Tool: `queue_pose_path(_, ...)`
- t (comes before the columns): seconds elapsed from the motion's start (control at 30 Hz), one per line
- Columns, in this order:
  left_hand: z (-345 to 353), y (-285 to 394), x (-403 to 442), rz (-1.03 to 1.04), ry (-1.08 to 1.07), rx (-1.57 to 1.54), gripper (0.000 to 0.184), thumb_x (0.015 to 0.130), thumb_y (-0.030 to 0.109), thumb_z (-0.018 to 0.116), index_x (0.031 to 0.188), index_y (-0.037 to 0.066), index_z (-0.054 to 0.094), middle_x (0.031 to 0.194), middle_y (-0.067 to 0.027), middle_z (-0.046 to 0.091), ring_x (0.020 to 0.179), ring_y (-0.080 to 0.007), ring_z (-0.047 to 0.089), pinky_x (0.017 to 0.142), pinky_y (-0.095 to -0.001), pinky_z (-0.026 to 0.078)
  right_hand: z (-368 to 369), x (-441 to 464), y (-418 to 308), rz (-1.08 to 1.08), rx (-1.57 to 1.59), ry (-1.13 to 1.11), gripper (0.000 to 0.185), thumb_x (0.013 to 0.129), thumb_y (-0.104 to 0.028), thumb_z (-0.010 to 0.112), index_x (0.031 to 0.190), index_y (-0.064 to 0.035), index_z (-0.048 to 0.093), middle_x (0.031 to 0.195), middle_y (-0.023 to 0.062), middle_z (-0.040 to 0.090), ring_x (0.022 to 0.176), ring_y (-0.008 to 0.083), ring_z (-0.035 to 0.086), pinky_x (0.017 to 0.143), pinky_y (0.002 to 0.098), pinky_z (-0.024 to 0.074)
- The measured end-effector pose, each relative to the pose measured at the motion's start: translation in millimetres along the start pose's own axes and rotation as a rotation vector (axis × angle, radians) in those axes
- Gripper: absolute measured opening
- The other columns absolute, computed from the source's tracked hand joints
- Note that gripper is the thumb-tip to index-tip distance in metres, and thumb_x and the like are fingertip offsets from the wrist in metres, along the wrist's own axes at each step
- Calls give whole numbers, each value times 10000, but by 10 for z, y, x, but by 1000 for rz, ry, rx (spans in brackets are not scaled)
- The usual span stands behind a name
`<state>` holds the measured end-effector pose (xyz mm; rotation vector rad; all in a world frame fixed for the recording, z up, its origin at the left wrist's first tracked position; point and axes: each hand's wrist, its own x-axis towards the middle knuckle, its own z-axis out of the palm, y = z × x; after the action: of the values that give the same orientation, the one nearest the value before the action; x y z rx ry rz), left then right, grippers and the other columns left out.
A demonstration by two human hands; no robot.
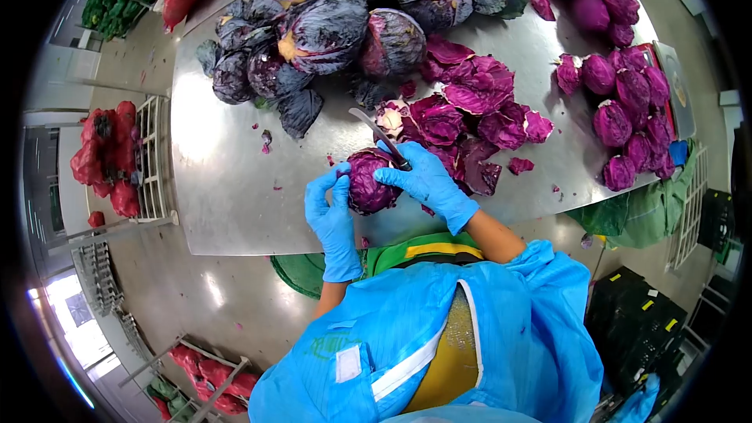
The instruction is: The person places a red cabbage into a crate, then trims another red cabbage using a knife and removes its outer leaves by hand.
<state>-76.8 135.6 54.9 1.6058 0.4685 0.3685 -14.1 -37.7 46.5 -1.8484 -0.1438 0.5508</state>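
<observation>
A trimmed red cabbage (368, 186) sits at the near side of the metal table, between my two blue-gloved hands. My left hand (331, 211) grips its left side with bent fingers. A knife (379, 135) with a curved blade is held in my right hand (427, 180), its tip pointing up and left; that hand's thumb presses on the cabbage. Just beyond lie loose purple leaves (478, 86) and a pale cut stem piece (391, 120). The underside of the cabbage is hidden.
Dark untrimmed cabbages (325, 27) are heaped at the back left of the metal table (227, 211). Peeled cabbages (633, 98) are piled along the right. Red sacks (110, 153) fill a rack at left. Black crates (638, 321) stand on the floor at right.
</observation>
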Motion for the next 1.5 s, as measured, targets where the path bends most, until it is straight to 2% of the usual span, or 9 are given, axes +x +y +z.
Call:
queue_pose_path(0.2,-855,-113,331,-231,58,-345,289,960,189,583,1213,50,582,1057,-77,628,908,-148,599,779,-304,499,-15,16,22,-4,-1,53,698,791,-625,650,1140,-23,600,935,166,552,865,310,575,763,415,460)
queue_pose_path(0.33,-459,88,180,294,-128,561,576,905,294,654,1389,47,461,1266,-149,556,1163,-260,523,959,-353,442,41,25,-32,-54,-42,98,695,792,-629,644,1130,-23,596,916,162,544,847,317,563,747,417,453)
queue_pose_path(0.57,-133,32,-139,186,-174,551,645,755,132,787,1344,75,530,1220,-165,558,1110,-300,525,974,-387,429,78,-42,22,-80,-76,154,709,805,-603,647,1186,-9,577,915,158,550,851,316,570,732,408,455)
queue_pose_path(0.67,-79,152,-179,262,-125,615,444,840,128,722,1259,74,587,1230,-98,569,1076,-177,536,877,-318,460,122,-36,16,-96,-80,181,721,804,-599,648,1202,-3,572,934,161,561,868,316,583,745,404,464)
queue_pose_path(0.77,-62,-49,-166,18,-19,112,229,886,103,675,1092,19,623,1166,-105,612,1020,-146,566,870,-294,468,143,-29,35,-148,-141,200,722,803,-598,648,1214,-10,570,952,163,571,876,314,593,752,404,472)
queue_pose_path(1.1,-230,-162,-72,-53,-75,36,112,934,157,622,939,47,646,922,-15,649,743,-65,530,673,-204,430,140,-30,-8,-139,-106,169,713,794,-596,654,1201,-16,580,947,164,571,849,311,588,742,403,478)
queue_pose_path(1.23,-500,-291,71,-322,-195,-817,152,967,158,561,1055,59,637,993,-23,650,860,-96,577,767,-239,457,195,16,37,-116,-68,219,666,787,-557,693,1167,-18,599,916,131,568,822,264,573,733,382,466)
queue_pose_path(1.33,-504,-199,69,-293,156,-450,233,969,182,565,1171,74,606,1080,-45,643,928,-114,576,830,-263,457,124,24,-25,52,2,179,627,783,-511,735,1165,-30,613,903,88,571,816,192,555,742,344,459)
queue_pose_path(1.5,-125,-100,-16,306,-93,604,482,933,243,612,1375,85,500,1236,-148,571,1082,-261,543,944,-359,429,178,-15,-30,-45,-50,230,647,791,-564,689,1118,-13,607,922,138,575,820,290,576,724,401,459)
